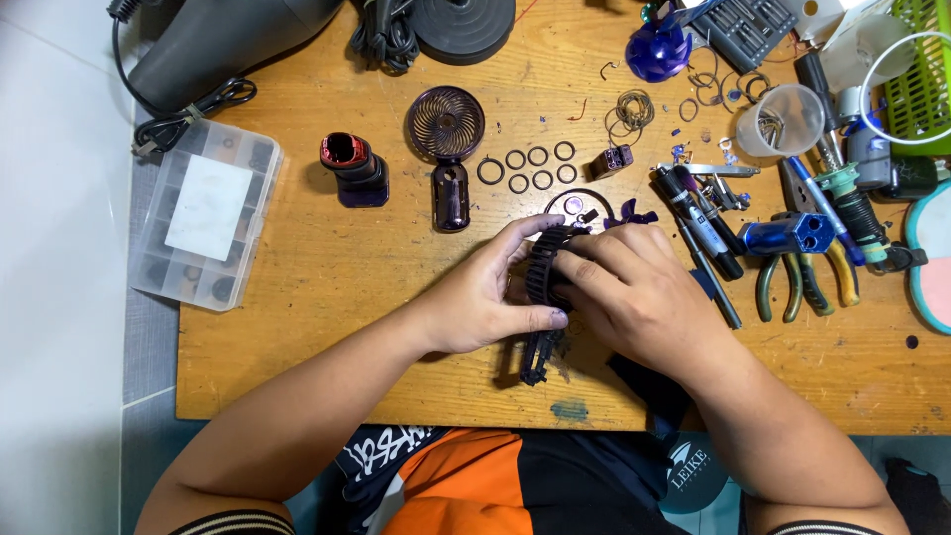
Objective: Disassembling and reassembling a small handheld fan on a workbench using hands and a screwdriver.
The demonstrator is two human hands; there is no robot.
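At the centre of the wooden desk (327,337), the left hand (485,297) and the right hand (634,287) are meeting around a dark ribbed fan housing (543,269), a black-purple handheld fan body held on edge. The left hand is gripping it from the left, thumb pressing near the lower rim; the right hand is clasping it from the right, fingers curling over the top. The fan's handle (536,359) is pointing toward the person, its tip resting on the desk.

Just beyond the hands, a purple fan blade (630,214) is lying beside a dark ring. Further back, a round purple fan grille (446,123) is sitting above a purple casing piece (451,196), with several black O-rings (540,166) to their right. Pliers with green and yellow grips (804,282) are lying to the right among pens and tools. A clear compartment box (206,213) is overhanging the desk's left edge.
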